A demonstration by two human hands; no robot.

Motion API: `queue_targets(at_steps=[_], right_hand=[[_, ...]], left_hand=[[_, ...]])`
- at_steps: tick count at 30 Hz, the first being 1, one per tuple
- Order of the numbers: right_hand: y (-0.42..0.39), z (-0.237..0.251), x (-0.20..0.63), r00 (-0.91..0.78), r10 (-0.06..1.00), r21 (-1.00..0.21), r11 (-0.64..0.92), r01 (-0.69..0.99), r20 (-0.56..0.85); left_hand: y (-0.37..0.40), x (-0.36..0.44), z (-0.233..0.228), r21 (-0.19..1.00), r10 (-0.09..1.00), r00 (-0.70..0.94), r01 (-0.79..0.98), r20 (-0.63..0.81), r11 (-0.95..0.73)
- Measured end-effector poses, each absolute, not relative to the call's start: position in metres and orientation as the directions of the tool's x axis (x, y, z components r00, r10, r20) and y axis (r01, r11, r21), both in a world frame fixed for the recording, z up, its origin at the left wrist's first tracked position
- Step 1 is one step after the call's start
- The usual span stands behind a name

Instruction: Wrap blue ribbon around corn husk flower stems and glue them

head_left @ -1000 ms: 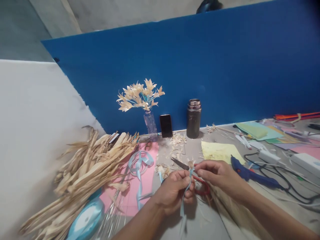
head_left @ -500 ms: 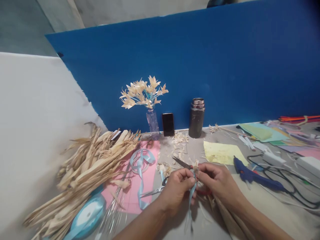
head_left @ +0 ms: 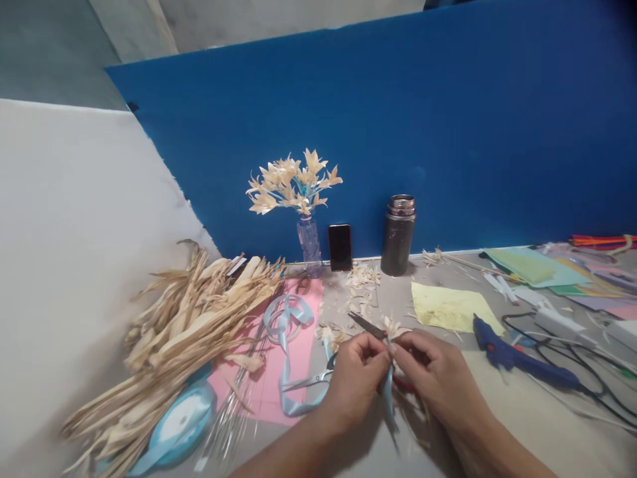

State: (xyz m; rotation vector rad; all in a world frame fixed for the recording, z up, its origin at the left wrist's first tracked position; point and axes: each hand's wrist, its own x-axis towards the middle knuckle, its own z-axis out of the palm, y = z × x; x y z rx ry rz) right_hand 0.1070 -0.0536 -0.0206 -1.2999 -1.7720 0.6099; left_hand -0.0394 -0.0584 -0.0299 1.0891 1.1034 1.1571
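Husk flower (head_left: 395,328) with light-blue ribbon (head_left: 387,393), pinched jointly by left hand (head_left: 354,380) and right hand (head_left: 438,378), just before scissors (head_left: 365,325). Risk: loose pinch, ribbon likely unwinding.

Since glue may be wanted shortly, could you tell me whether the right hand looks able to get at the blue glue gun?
Probably yes: the blue glue gun lies uncovered just beside the right hand, though that hand is busy pinching a small flower.
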Motion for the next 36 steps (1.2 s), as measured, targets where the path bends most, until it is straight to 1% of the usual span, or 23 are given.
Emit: queue_targets(at_steps=[3, 5, 7, 9, 11, 14, 16, 18, 21, 23, 25, 28, 30, 33, 36], right_hand=[[-0.054, -0.021, 0.103, -0.065, 0.920, -0.761, 0.357, 0.541, 0.386], [-0.054, -0.021, 0.101, -0.016, 0.922, -0.782, 0.336, 0.525, 0.386], [-0.053, -0.018, 0.103, 0.016, 0.939, -0.820, 0.292, 0.492, 0.344], [-0.053, -0.015, 0.108, -0.009, 0.962, -0.872, 0.250, 0.420, 0.272], [-0.051, -0.011, 0.116, -0.048, 0.985, -0.936, 0.175, 0.305, 0.168], [-0.049, -0.006, 0.126, -0.102, 0.994, -0.998, -0.041, 0.050, -0.046], [-0.047, -0.005, 0.128, -0.235, 0.957, -0.972, -0.201, -0.125, -0.168], [-0.046, -0.006, 0.127, -0.369, 0.905, -0.922, -0.311, -0.229, -0.213], [-0.045, -0.010, 0.123, -0.453, 0.870, -0.885, -0.353, -0.303, -0.192], [-0.045, -0.013, 0.120, -0.467, 0.870, -0.879, -0.337, -0.338, -0.154], [-0.045, -0.016, 0.118, -0.460, 0.878, -0.880, -0.319, -0.352, -0.134], [-0.044, -0.022, 0.117, -0.403, 0.906, -0.880, -0.293, -0.373, -0.130], [-0.044, -0.027, 0.116, -0.339, 0.931, -0.882, -0.269, -0.388, -0.135], [-0.045, -0.032, 0.113, -0.240, 0.957, -0.884, -0.251, -0.395, -0.164], [-0.045, -0.033, 0.109, -0.180, 0.966, -0.880, -0.243, -0.407, -0.184]], left_hand=[[-0.059, -0.038, -0.030, 0.985, 0.993, 0.073, -0.138, -0.093, 0.103], [-0.060, -0.037, -0.029, 0.979, 0.990, 0.087, -0.158, -0.113, 0.126], [-0.060, -0.037, -0.028, 0.969, 0.984, 0.123, -0.195, -0.131, 0.153], [-0.060, -0.040, -0.027, 0.933, 0.965, 0.205, -0.285, -0.165, 0.220], [-0.059, -0.044, -0.025, 0.851, 0.921, 0.334, -0.405, -0.203, 0.334], [-0.057, -0.052, -0.021, 0.702, 0.813, 0.538, -0.491, -0.221, 0.516], [-0.056, -0.056, -0.019, 0.639, 0.746, 0.630, -0.487, -0.216, 0.595], [-0.056, -0.057, -0.017, 0.612, 0.703, 0.679, -0.469, -0.211, 0.637], [-0.058, -0.057, -0.015, 0.632, 0.670, 0.710, -0.421, -0.218, 0.651], [-0.059, -0.056, -0.014, 0.683, 0.685, 0.691, -0.386, -0.231, 0.620], [-0.061, -0.055, -0.016, 0.750, 0.726, 0.640, -0.346, -0.250, 0.564], [-0.062, -0.053, -0.019, 0.836, 0.805, 0.532, -0.290, -0.264, 0.466], [-0.061, -0.052, -0.020, 0.875, 0.837, 0.481, -0.247, -0.263, 0.417], [-0.061, -0.052, -0.019, 0.908, 0.853, 0.455, -0.191, -0.256, 0.373], [-0.061, -0.052, -0.016, 0.919, 0.857, 0.448, -0.164, -0.254, 0.358]])
